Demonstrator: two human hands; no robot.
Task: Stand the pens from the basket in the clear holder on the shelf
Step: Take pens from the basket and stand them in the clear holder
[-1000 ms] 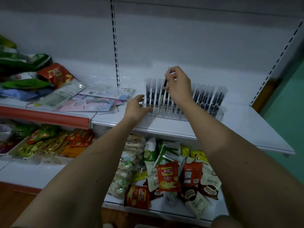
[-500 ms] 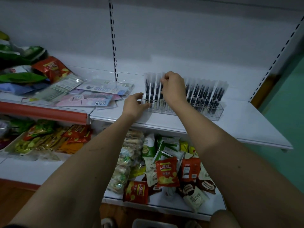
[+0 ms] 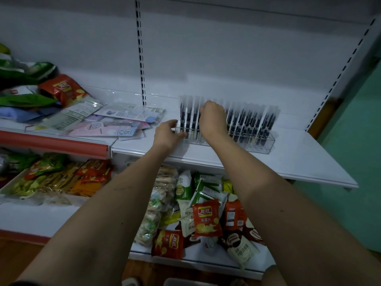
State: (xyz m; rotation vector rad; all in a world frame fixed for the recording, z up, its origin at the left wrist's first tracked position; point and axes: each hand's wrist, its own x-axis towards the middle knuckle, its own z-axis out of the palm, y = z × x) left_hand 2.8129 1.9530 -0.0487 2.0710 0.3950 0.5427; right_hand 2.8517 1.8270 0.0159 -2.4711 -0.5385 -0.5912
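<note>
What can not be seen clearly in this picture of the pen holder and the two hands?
- Head view: the right hand covers the pens beneath it, so a grip cannot be told.
- The left hand hides the left end of the clear holder.
- The basket: at most a pale edge at the bottom border.
- Print on the pens is too small.

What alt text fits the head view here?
A person's right hand reaches among black pens in clear sleeves standing in a clear plastic holder on a white shelf, while the left hand touches the holder's left end.
</note>
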